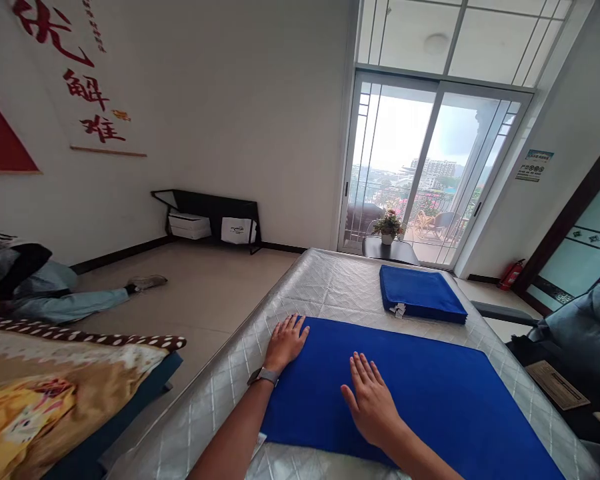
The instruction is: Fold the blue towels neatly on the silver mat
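Note:
A flat blue cloth panel [430,393] lies spread over a quilted silver-white mattress [325,283]. My left hand [286,343] rests flat at the panel's far left corner, fingers stretched out, with a watch on the wrist. Palm down, my right hand [373,403] is over the middle of the panel, its fingers straight and the thumb apart. Neither hand grips anything. Beyond the panel sits a folded blue fabric stack [423,293] with a white tag at its near left corner. A small white label [259,445] shows at the panel's near left edge.
At left, a second bed [95,387] bears a brown cover and yellow clothing; a person [45,287] is on the floor behind it. Past the mattress stand a potted plant [389,227] on a small table, sliding glass doors and a low black shelf [215,200]. Dark bags [580,340] fill the right.

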Demonstrator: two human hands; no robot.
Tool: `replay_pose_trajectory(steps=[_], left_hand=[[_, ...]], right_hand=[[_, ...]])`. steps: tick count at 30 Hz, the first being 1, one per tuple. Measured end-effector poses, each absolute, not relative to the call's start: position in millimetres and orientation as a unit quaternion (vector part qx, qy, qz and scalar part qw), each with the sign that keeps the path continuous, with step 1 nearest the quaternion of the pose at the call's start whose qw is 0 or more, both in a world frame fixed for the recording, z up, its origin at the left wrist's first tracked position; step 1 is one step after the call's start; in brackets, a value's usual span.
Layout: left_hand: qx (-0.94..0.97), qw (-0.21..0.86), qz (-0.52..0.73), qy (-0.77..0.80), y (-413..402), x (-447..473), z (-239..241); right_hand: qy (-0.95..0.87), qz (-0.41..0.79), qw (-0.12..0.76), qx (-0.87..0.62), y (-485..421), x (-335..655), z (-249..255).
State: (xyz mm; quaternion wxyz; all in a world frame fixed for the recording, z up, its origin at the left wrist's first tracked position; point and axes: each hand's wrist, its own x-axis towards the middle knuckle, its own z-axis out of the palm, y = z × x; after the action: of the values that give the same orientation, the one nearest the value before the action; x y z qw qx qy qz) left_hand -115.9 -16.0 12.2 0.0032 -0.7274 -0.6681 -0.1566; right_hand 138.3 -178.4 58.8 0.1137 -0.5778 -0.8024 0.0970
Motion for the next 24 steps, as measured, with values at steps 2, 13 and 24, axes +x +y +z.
replay_pose_trajectory(steps=[2,13,24], left_hand=[[-0.731,0.006,-0.162,-0.663,-15,-116,12],[-0.731,0.016,-0.16,-0.663,-16,-117,10],[-0.731,0.003,-0.143,-0.667,-16,-117,15]], right_hand=[[-0.835,0.126,0.127,-0.52,-181,86,62],[-0.856,0.199,0.134,-0.458,-183,39,55],[-0.772,0.125,0.071,-0.619,-221,214,44]])
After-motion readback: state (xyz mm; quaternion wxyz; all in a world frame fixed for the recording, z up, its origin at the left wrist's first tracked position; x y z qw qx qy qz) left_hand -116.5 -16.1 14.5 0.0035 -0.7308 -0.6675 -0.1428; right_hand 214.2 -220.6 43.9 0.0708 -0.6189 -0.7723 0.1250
